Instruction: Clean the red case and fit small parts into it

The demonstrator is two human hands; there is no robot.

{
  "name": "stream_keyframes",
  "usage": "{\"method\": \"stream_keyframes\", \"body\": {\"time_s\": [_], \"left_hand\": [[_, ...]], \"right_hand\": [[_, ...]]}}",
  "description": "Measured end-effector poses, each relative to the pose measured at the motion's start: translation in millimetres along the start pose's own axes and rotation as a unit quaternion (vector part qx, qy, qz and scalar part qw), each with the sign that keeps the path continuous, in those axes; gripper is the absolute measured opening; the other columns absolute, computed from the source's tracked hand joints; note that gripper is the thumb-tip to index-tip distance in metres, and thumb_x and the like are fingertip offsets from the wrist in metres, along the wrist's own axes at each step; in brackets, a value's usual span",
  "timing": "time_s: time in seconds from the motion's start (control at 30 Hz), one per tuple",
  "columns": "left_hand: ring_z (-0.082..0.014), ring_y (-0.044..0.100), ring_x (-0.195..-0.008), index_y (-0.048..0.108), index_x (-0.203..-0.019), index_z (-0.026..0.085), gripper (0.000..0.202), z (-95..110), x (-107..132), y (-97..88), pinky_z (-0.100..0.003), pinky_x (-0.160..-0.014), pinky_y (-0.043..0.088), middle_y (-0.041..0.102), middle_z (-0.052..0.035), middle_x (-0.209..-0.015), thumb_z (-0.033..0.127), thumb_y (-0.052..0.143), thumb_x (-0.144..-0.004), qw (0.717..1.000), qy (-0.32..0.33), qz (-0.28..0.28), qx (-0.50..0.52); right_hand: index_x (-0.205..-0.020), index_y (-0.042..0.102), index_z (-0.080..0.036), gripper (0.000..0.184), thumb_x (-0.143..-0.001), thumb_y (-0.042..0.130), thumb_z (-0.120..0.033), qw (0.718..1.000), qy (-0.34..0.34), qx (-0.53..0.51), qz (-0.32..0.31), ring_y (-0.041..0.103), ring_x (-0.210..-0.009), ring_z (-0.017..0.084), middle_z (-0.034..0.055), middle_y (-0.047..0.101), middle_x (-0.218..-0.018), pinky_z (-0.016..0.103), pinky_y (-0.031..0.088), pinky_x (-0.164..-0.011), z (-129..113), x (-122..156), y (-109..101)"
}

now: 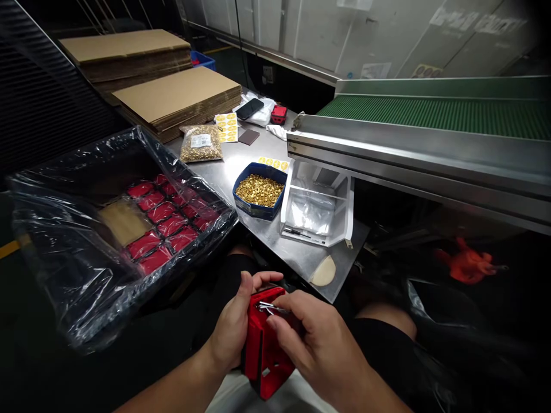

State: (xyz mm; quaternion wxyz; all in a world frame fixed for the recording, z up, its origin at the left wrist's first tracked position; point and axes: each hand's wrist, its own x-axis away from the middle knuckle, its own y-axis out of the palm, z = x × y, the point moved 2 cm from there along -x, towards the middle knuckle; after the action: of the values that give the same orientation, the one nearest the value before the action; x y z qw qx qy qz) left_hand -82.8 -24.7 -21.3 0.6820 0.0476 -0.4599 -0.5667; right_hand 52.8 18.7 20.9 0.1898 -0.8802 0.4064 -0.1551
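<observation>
The right hand (321, 338) pinches metal pieces (267, 307) at the red case (253, 347), the left hand (232, 327) gripping it off the near corner of the desk (279, 241); likely light, stiff, best side-held.

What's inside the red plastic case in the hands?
Slim silver metal pieces show at the upper end of the red plastic case, by the right hand; small cutouts show lower down. That hand covers much of the interior, so anything there can't be seen.

Cardboard (176, 94) stacked left; phone (249, 108) laid on white plastic (266, 112), sticker sheet (227, 127) placed near it; green conveyor belt (430, 116) seen at right.
</observation>
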Motion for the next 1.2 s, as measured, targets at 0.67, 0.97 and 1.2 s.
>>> {"method": "stream_keyframes", "body": {"time_s": [0.67,0.97,1.2], "left_hand": [[-0.0271,0.063,-0.085,0.054,-0.119,0.015,0.065,0,-1,6.7,-0.040,-0.081,0.048,0.065,-0.0132,-0.094,0.070,0.037,-0.089,0.998,-0.058,-0.020,-0.003],[-0.0236,0.062,-0.086,0.056,-0.119,0.014,0.067,0,-2,3.2,-0.036,-0.081,0.048,0.065,-0.0119,-0.098,0.072,0.037,-0.089,0.998,-0.053,-0.009,-0.042],[-0.0219,0.063,-0.080,0.057,-0.118,0.014,0.065,-4,-4,2.1,-0.034,-0.076,0.048,0.065,-0.0112,-0.094,0.070,0.040,-0.090,0.996,-0.079,-0.025,0.011]], "right_hand": [[-0.101,0.062,-0.022,0.012,-0.092,0.054,-0.023,0.993,-0.082,0.082,0.020,0.055,-0.069,0.013,-0.0003,0.061,-0.078,0.026,0.041,-0.062,2,3,-5],[-0.095,0.060,-0.020,0.011,-0.094,0.049,-0.019,0.987,-0.123,0.104,0.024,0.052,-0.067,0.013,0.0005,0.057,-0.077,0.027,0.039,-0.059,0,3,-6],[-0.101,0.060,-0.020,0.010,-0.093,0.054,-0.018,0.984,-0.140,0.105,0.045,0.053,-0.068,0.013,0.0011,0.059,-0.078,0.027,0.043,-0.060,9,7,-10]]}}
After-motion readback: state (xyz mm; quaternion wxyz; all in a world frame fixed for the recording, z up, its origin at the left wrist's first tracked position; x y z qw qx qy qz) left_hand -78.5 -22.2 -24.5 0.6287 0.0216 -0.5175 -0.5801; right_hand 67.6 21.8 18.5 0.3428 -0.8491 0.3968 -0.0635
